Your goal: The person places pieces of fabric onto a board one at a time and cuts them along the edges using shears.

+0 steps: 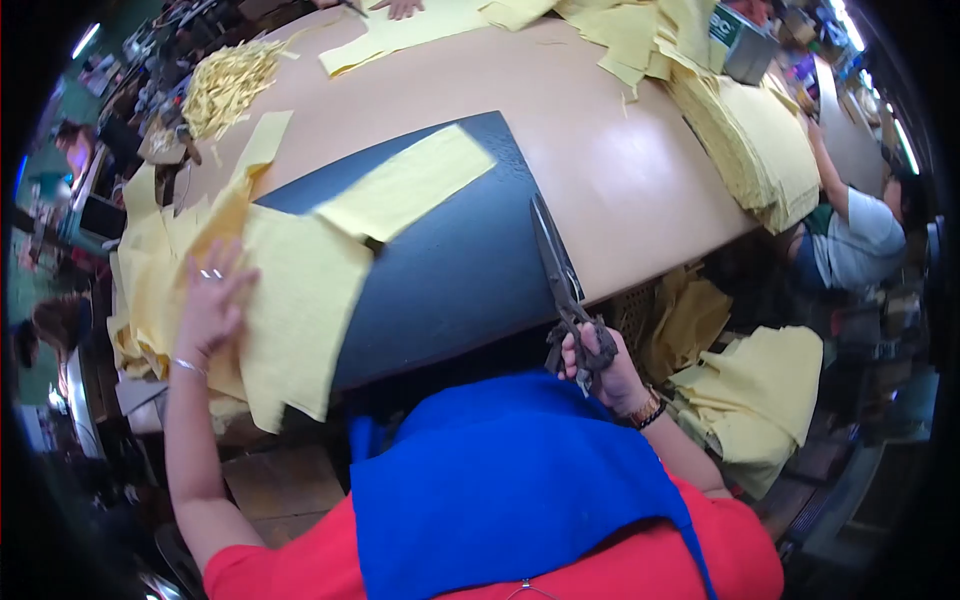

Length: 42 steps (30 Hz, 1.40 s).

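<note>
My left hand (215, 298) lies over a pile of yellow fabric sheets (150, 270) at the left of the table, its fingers spread on the cloth. Beside it, a large yellow fabric piece (300, 300) hangs over the near edge of a black board (450, 250). A smaller rectangular yellow piece (410, 185) rests across the board's upper part, slightly blurred. In my right hand (610, 370) are big dark scissors (556, 255), gripped by their cloth-wrapped handles. Their blades point away from me, along the board's right edge, and look closed or nearly so.
A heap of yellow scraps (230, 88) lies at the far left. Stacked yellow cloth (755, 140) and a box (742, 45) stand at right. More yellow cloth (755, 395) hangs below the table's right side. Another person's hand (398, 8) works at the far edge; a co-worker (855, 235) sits right.
</note>
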Motion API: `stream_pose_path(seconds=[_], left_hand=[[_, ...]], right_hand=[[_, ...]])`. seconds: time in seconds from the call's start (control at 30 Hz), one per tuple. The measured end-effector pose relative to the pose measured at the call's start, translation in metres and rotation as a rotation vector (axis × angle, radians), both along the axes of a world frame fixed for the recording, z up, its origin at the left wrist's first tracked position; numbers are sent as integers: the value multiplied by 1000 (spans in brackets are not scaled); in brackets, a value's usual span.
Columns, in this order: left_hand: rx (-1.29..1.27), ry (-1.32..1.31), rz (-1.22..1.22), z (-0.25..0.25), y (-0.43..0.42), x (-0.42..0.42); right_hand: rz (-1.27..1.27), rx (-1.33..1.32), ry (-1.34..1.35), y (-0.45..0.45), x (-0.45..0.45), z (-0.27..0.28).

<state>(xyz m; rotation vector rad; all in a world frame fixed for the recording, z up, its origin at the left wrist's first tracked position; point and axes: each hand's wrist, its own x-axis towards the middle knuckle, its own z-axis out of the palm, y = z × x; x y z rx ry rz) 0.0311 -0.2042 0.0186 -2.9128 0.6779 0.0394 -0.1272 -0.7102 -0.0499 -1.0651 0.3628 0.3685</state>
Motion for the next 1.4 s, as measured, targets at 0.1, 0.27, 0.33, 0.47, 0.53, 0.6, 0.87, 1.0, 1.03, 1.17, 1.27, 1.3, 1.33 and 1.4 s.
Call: stream_pose_path(seconds=[0.1,0.27,0.33,0.47,0.53,0.6,0.87,1.0,1.03,1.17,1.27,1.3,1.33,1.4], left_hand=[[-10,-131,225,20,-23,22],[-487,-159,-57,-15,-150,47],[-393,-186,-38,-38,-193,51],[-559,-118,-36,-65,-213,65],[-629,-105,-29,-67,-219,61],[-694,-39,-8,-66,-227,50],[-519,-23,-115,-58,-237,4],[-493,1,-144,-59,-233,0],[-505,-10,-150,-59,-233,0],[-518,-33,-164,-59,-233,-1],[-525,-32,-162,-59,-233,-1],[-515,-23,-156,-58,-233,-1],[-504,-11,-149,-57,-233,0],[-491,-3,-143,-58,-233,-1]], right_hand=[[-9,34,4,2,-9,-10],[16,32,-10,11,-3,-9],[50,6,-16,8,1,-5],[132,-48,-22,-1,-2,3],[175,-47,-23,-2,-5,9],[231,-38,-18,-2,-2,9],[289,-21,-17,11,16,9],[268,-66,-4,17,20,15],[265,-74,-3,17,20,15],[266,-112,25,18,20,17],[250,-109,20,21,19,22],[246,-120,15,21,17,23],[243,-131,12,21,15,23],[252,-172,28,19,10,26]])
